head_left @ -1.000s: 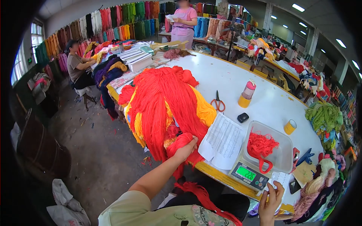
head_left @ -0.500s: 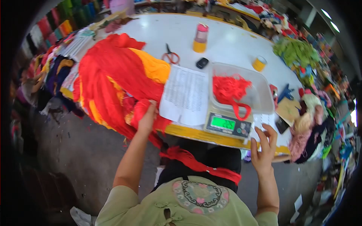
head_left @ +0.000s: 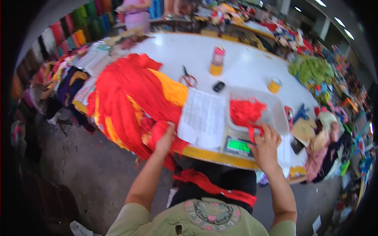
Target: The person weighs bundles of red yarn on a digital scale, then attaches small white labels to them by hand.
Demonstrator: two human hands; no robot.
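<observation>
Up from beside the scale (head_left: 237, 146), the right hand (head_left: 267, 148) has moved since the earlier frames and now reaches the red loop (head_left: 252, 133), which hangs over the front of the plastic tub (head_left: 277, 115). Its fingers are half curled and somewhat spread, with the tips at the loop; blur makes it impossible to tell whether they have closed on it. The left hand (head_left: 165, 137) is curled closed around a small red bundle (head_left: 157, 131), at the front edge of the desk (head_left: 185, 49), as it was before.

In the head view, the tub sits on the scale and holds tangled red yarn (head_left: 245, 111), from which the loop comes. The scale's screen glows green, its digits too blurred to read. Just left of the tub lies a printed sheet (head_left: 202, 118). Farther left, a big red pile (head_left: 128, 88) covers that end of the desk, with orange yarn (head_left: 171, 89) along its right side. Beyond the sheet are scissors (head_left: 189, 81), a small black object (head_left: 219, 86) and an upright pink and yellow bottle (head_left: 217, 61). Past the tub stands a small yellow can-like item (head_left: 274, 85). A red strip (head_left: 218, 189) lies across the lap.
</observation>
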